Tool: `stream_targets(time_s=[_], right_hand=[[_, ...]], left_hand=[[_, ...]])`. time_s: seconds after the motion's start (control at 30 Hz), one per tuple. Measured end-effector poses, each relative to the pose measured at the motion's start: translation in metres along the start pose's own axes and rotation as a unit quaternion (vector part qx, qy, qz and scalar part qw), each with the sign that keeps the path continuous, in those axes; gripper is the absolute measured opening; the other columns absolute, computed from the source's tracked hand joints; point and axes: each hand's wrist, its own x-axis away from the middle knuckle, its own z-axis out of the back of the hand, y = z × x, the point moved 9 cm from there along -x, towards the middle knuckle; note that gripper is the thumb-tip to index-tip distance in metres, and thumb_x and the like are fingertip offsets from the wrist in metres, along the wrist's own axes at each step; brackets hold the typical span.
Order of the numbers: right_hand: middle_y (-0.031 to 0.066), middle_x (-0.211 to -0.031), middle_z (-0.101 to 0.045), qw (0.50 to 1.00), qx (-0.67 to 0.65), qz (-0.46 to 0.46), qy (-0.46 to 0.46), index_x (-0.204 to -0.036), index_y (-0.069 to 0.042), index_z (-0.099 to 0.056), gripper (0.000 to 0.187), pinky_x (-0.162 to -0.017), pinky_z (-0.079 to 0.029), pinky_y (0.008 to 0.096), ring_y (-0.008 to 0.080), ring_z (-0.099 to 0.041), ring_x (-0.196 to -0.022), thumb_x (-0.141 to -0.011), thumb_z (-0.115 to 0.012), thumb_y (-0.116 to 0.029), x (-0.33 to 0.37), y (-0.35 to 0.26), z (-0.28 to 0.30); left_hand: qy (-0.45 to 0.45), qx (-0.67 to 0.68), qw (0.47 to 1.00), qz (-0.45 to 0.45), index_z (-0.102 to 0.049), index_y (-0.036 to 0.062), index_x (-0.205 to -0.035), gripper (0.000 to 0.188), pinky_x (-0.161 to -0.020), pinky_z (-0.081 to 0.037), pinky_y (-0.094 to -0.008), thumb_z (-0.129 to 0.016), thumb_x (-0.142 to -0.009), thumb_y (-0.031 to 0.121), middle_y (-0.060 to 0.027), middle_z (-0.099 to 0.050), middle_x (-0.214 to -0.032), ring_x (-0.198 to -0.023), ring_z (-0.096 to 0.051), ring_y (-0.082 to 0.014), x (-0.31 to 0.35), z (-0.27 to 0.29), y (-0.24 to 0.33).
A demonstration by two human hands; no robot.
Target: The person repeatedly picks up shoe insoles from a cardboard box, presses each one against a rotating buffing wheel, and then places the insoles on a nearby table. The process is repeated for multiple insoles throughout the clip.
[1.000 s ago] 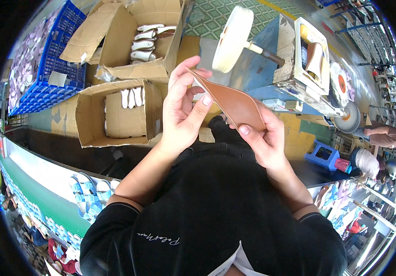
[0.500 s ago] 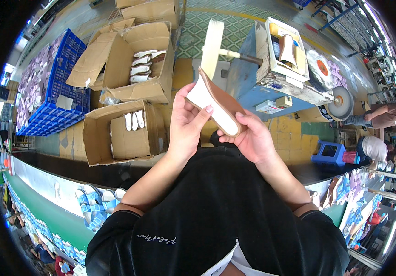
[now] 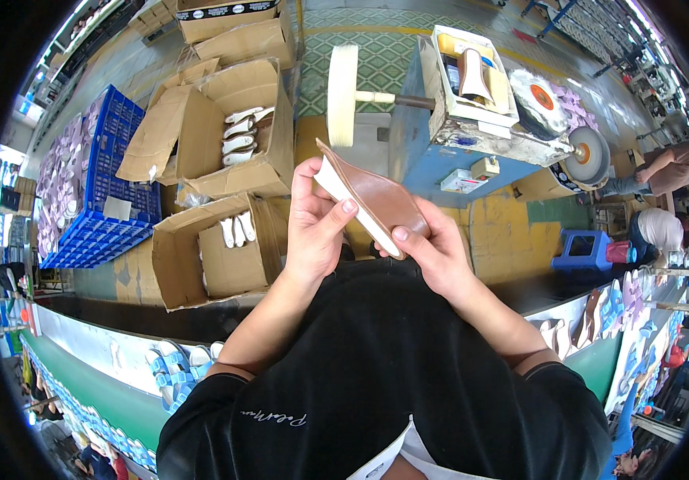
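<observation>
A brown shoe sole point(image 3: 382, 198) with a white side wall is held in front of my chest, its pointed end towards the upper left. My left hand point(image 3: 316, 228) grips its white edge near the pointed end, thumb pressed on the side. The rounded near end is pinched by my right hand point(image 3: 439, 250), with the thumb lying across its edge and the fingers partly hidden beneath. Just beyond the sole stands a cream buffing wheel point(image 3: 343, 96), fixed on a shaft from a blue machine point(image 3: 416, 132); sole and wheel look apart.
Left of me, open cardboard boxes point(image 3: 170, 268) hold several white-sided soles point(image 3: 239, 144). A blue crate point(image 3: 112, 188) of purple pieces stands beyond. On the machine sit a white tray point(image 3: 446, 100) and a grey disc point(image 3: 589, 156). Blue sandals point(image 3: 172, 368) line a green conveyor point(image 3: 120, 384) behind me.
The sole has tilted between my hands, so more of its brown face and less of its white side shows. My whole view has shifted slightly; both hands keep their hold.
</observation>
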Motion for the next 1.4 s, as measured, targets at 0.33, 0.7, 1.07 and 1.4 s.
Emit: stream_targets(time_s=[0.33, 0.7, 1.07, 1.4], right_hand=[[0.0276, -0.151, -0.07, 0.927, 0.289, 0.24, 0.006, -0.141, 0.007, -0.072, 0.042, -0.115, -0.055, 0.0458, 0.0409, -0.07, -0.139, -0.102, -0.078, -0.008, -0.002, -0.058, -0.014], [0.0292, -0.155, -0.068, 0.908, 0.344, 0.239, 0.017, -0.147, 0.007, -0.069, 0.052, -0.118, -0.054, 0.0475, 0.0428, -0.068, -0.142, -0.098, -0.079, -0.008, -0.005, -0.055, -0.017], [0.0214, -0.155, -0.068, 0.856, 0.474, 0.206, 0.015, -0.138, -0.006, -0.076, 0.05, -0.117, -0.054, 0.0545, 0.0476, -0.066, -0.135, -0.093, -0.088, -0.026, -0.019, -0.032, -0.014], [0.026, -0.148, -0.069, 0.629, 0.672, -0.047, 0.389, -0.154, 0.005, -0.058, 0.089, -0.122, -0.045, 0.0641, 0.0511, -0.057, -0.144, -0.098, -0.077, -0.062, -0.193, -0.09, 0.234]], left_hand=[[-0.047, 0.009, 0.999, 0.016, 0.002, 0.0303, -0.185, 0.125, -0.127, -0.044, -0.0589, -0.088, -0.1, 0.053, -0.0259, -0.044, -0.172, -0.151, -0.056, -0.039, -0.003, -0.018, -0.005], [-0.026, -0.016, 0.998, 0.058, -0.015, 0.0174, -0.182, 0.111, -0.128, -0.045, -0.0493, -0.088, -0.099, 0.014, -0.0249, -0.047, -0.171, -0.149, -0.057, -0.0291, 0.003, -0.021, -0.007], [0.083, -0.024, 0.976, 0.2, -0.053, 0.0, -0.155, 0.06, -0.112, -0.057, -0.0461, -0.07, -0.116, 0.042, -0.0142, -0.068, -0.144, -0.131, -0.069, -0.0271, 0.009, 0.011, -0.046], [0.078, -0.034, 0.969, 0.232, -0.058, -0.0046, -0.148, 0.05, -0.093, -0.068, -0.0481, -0.059, -0.117, 0.035, -0.0207, -0.074, -0.133, -0.113, -0.078, -0.0312, 0.007, 0.028, -0.045]])
